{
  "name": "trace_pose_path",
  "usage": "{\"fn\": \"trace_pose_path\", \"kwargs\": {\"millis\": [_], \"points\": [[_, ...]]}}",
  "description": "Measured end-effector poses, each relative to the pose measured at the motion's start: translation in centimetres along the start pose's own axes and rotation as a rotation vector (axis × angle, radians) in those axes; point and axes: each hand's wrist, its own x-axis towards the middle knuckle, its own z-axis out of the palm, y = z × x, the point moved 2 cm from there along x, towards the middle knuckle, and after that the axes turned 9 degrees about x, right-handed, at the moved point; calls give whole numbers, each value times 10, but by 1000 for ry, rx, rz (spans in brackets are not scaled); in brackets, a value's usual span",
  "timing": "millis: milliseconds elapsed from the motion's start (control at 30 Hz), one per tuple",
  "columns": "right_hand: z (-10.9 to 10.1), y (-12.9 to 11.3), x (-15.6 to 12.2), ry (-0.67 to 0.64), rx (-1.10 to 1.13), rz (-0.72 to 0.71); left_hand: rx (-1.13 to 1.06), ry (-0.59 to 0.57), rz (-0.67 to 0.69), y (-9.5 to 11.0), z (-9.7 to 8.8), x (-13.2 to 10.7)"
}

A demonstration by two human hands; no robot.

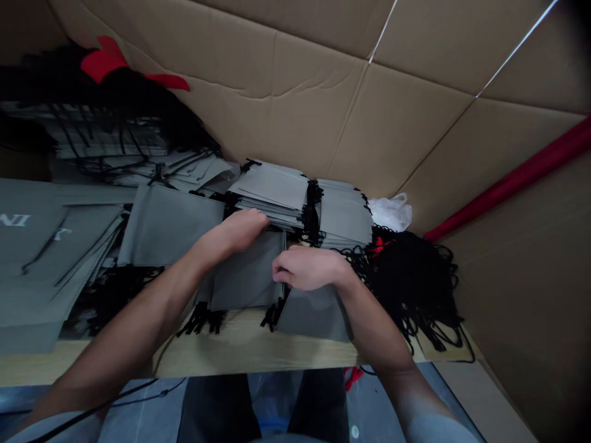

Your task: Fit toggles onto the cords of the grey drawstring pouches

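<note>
Curled, my left hand (247, 227) and right hand (307, 267) were at a gray drawstring bag (247, 277); if they held it, I couldn't tell. Probably straightening it, I next needed soft pinches.

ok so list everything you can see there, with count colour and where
grey fabric pieces between the hands: several, exact count unclear, grey, front middle
grey stacks: two, grey, behind the hands
grey pile: one, grey, left of the hands
grey pieces with white lettering: several, grey, far left
black cords: uncountable, black, heaped at right; more at left
red pieces: at least two, red, upper left
white plastic bag: one, white, back right
dark red bar: one, right side
cardboard: panels, brown, back and right
table: one, pale wood, underneath
left hand: one, bare, middle
right hand: one, bare, middle
</note>
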Motion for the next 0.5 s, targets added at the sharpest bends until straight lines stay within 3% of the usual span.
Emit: {"fn": "trace_pose_path", "kwargs": {"millis": [300,500], "points": [[5,4,4,-10,-15,4,-2,55,35,2,4,6],[-8,11,-9,3,17,25,-10,69,51,1,0,5]]}}
